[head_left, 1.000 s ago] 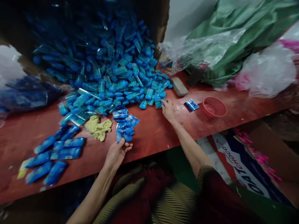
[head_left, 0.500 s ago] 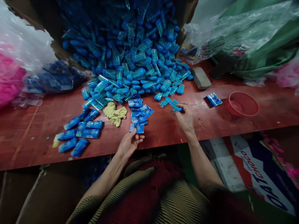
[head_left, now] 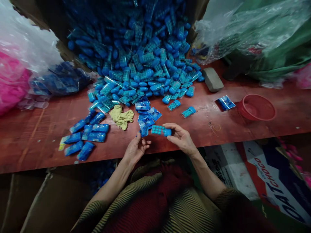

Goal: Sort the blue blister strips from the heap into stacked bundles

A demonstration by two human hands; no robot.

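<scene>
Pink bundle (head_left: 12, 82), green sack (head_left: 279, 61) cropped; packet print (head_left: 145, 120) illegible

A workshop: blue tubes (head_left: 145, 77) heaped on a long bench (head_left: 53, 121), loose wrappers (head_left: 145, 120), bulging bags (head_left: 14, 84), a carton (head_left: 272, 187) below.

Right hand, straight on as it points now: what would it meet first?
Likely the blue wrapper at the left hand, met by the container the right hand holds; depth is unclear.

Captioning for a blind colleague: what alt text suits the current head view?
The right hand holds a clear, blue-capped container of turquoise balls beside a blue wrapper in the left hand, over a red table; a heap of similar containers lies behind.
</scene>
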